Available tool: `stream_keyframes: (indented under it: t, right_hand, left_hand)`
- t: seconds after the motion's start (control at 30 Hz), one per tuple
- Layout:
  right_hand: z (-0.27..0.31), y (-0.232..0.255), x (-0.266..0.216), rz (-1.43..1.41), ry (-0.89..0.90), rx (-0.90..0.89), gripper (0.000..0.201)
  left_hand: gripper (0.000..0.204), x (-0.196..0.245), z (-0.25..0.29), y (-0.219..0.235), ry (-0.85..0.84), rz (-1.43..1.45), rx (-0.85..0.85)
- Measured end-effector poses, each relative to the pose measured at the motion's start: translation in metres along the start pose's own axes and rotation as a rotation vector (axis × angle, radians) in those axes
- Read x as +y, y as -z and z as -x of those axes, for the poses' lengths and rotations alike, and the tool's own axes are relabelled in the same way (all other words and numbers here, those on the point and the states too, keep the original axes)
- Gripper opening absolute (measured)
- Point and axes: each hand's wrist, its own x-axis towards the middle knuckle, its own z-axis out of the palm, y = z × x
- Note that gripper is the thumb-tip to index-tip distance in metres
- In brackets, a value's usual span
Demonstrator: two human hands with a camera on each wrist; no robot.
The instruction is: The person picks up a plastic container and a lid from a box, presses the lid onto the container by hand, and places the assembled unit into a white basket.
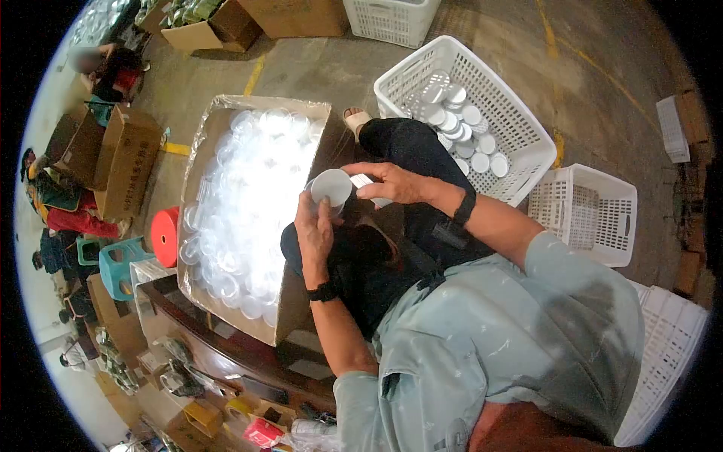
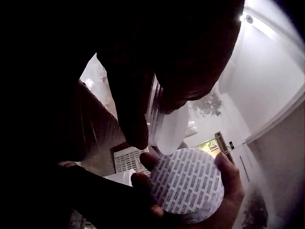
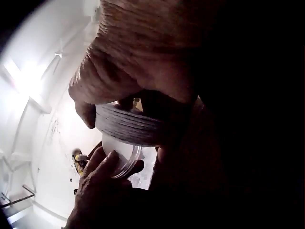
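Observation:
My left hand (image 1: 315, 230) grips a clear plastic round tub (image 1: 331, 188), its thumb laid over the pale round face. Close beside it, my right hand (image 1: 399, 184) holds a stack of thin round discs (image 1: 363, 181). In the left wrist view the stack's top disc (image 2: 188, 179) carries a grey brick-like print, and right-hand fingers (image 2: 231, 179) wrap its edge. The right wrist view shows the stack edge-on (image 3: 126, 126) under the right hand, with the left hand's fingers on the clear tub just below. An open carton (image 1: 305, 297) full of clear plastic tubs stands beside my knees.
A white slatted crate (image 1: 520, 98) with several white-faced round pieces stands beyond my right knee. Another white crate (image 1: 614, 218) is to its right. A red reel (image 1: 165, 236) and a teal stool (image 1: 124, 267) are left of the carton. People sit at far left.

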Motion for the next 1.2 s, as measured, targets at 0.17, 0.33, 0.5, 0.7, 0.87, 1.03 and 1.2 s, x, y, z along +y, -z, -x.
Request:
stream_keyframes:
  t: [0.17, 0.33, 0.5, 0.7, 0.87, 1.03, 1.2]
  right_hand:
    - [-0.004, -0.002, 0.01, 0.312, 0.134, 0.027, 0.071]
    - [-0.002, -0.004, 0.008, 0.396, 0.16, 0.006, 0.076]
    - [-0.003, -0.004, 0.003, 0.412, 0.035, -0.072, 0.08]
    - [-0.002, -0.006, 0.012, 0.524, 0.162, -0.028, 0.085]
    - [-0.003, -0.005, 0.008, 0.425, 0.102, -0.012, 0.086]
    - [0.0, -0.005, 0.007, 0.454, 0.128, -0.022, 0.086]
    - [0.001, -0.006, -0.001, 0.366, 0.109, -0.047, 0.081]
  left_hand:
    - [0.056, 0.011, 0.003, -0.002, -0.019, 0.06, 0.011]
    - [0.065, 0.008, 0.002, -0.002, 0.028, 0.084, 0.025]
    - [0.06, 0.005, -0.001, -0.001, 0.029, 0.042, 0.017]
    - [0.042, 0.003, -0.004, 0.0, 0.006, 0.032, -0.016]
    - [0.038, 0.008, -0.004, -0.001, 0.06, 0.003, -0.022]
    - [0.048, -0.018, -0.01, -0.004, -0.08, -0.041, -0.02]
    - [0.053, -0.014, -0.009, -0.001, -0.02, -0.078, -0.012]
